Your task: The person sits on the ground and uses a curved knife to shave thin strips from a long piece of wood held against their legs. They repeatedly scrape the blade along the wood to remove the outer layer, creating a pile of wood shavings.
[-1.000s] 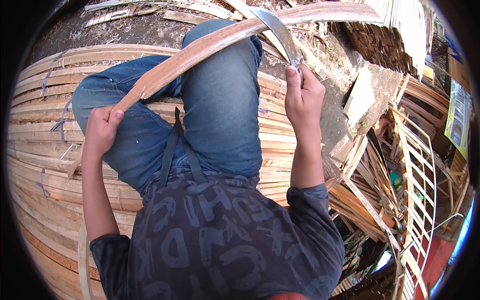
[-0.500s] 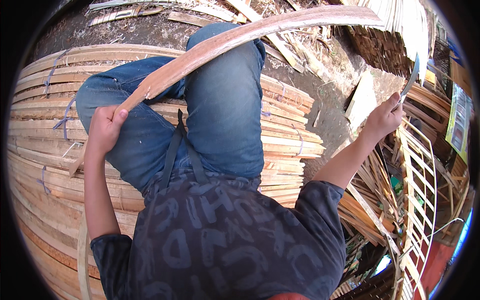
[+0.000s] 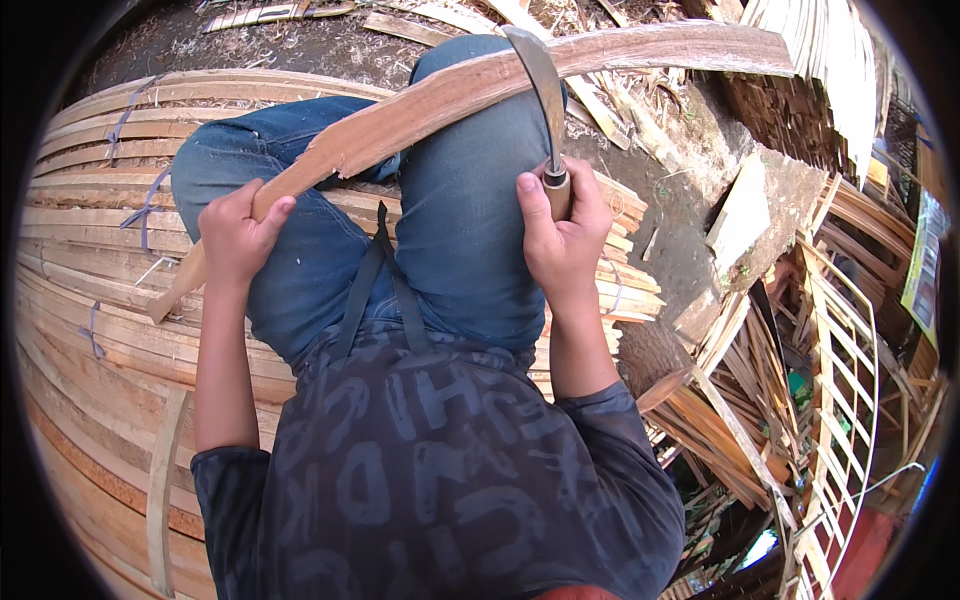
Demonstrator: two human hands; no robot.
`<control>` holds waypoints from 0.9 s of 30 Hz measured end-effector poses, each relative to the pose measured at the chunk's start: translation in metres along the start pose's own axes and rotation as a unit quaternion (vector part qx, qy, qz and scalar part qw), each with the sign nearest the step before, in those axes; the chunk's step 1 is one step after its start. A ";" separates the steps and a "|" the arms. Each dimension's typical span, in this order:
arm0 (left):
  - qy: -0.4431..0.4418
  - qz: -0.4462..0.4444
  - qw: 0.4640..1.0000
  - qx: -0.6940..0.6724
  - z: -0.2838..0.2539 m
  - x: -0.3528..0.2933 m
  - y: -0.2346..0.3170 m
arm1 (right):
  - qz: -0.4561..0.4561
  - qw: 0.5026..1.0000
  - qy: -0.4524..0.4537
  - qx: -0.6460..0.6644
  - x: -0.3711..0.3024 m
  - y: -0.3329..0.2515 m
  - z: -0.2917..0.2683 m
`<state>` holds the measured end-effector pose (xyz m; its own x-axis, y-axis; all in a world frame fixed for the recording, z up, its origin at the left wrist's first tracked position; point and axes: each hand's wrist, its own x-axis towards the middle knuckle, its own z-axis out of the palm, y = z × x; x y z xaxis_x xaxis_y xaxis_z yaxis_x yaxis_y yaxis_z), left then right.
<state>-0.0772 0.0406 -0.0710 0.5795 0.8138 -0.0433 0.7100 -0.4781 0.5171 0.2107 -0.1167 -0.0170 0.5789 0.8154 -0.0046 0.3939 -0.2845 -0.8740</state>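
Observation:
A long wooden strip (image 3: 430, 108), wide at its far right end and narrowed toward me, slants across my raised knees. Around its narrow part, my left hand (image 3: 240, 228) is closed, and the strip's tail end sticks out below the fist. My right hand (image 3: 568, 225) grips the wooden handle of a sickle (image 3: 543, 85) above my right thigh. The sickle's curved blade points away from me and crosses the strip near its middle; whether the edge touches the wood I cannot tell.
Bundled wooden slats (image 3: 100, 240), tied with purple string, lie beneath and left of my legs. At right stand a slatted wooden frame (image 3: 830, 420) and loose sticks (image 3: 715, 440). Wood scraps and shavings cover the ground ahead, beside a stack of pale strips (image 3: 815, 70).
My right hand has swung the sickle from far out on the right inward over the strip. The left hand and the strip have shifted slightly right.

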 end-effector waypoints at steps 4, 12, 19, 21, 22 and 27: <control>-0.001 -0.021 1.000 -0.015 0.001 0.000 0.001 | 0.026 0.999 -0.019 -0.022 -0.001 0.019 -0.010; 0.000 -0.020 0.999 -0.025 0.003 0.000 -0.007 | -0.080 0.978 -0.030 -0.188 -0.002 0.004 -0.004; 0.012 -0.019 0.999 -0.031 0.005 0.001 -0.008 | -0.074 0.947 -0.072 -0.306 0.009 -0.003 -0.010; -0.006 -0.022 0.999 -0.043 0.002 0.004 -0.008 | -0.094 0.934 -0.063 -0.340 0.014 0.000 -0.010; -0.015 -0.023 0.998 -0.049 0.001 0.005 -0.008 | -0.104 0.927 -0.060 -0.355 0.016 0.002 -0.012; -0.021 -0.020 0.999 -0.042 0.001 0.006 -0.011 | -0.135 0.899 -0.044 -0.413 0.024 0.006 -0.019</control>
<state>-0.0813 0.0503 -0.0776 0.5689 0.8162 -0.1008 0.6982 -0.4145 0.5837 0.2410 -0.1082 -0.0130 0.3376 0.9376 0.0833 0.9291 -0.3177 -0.1895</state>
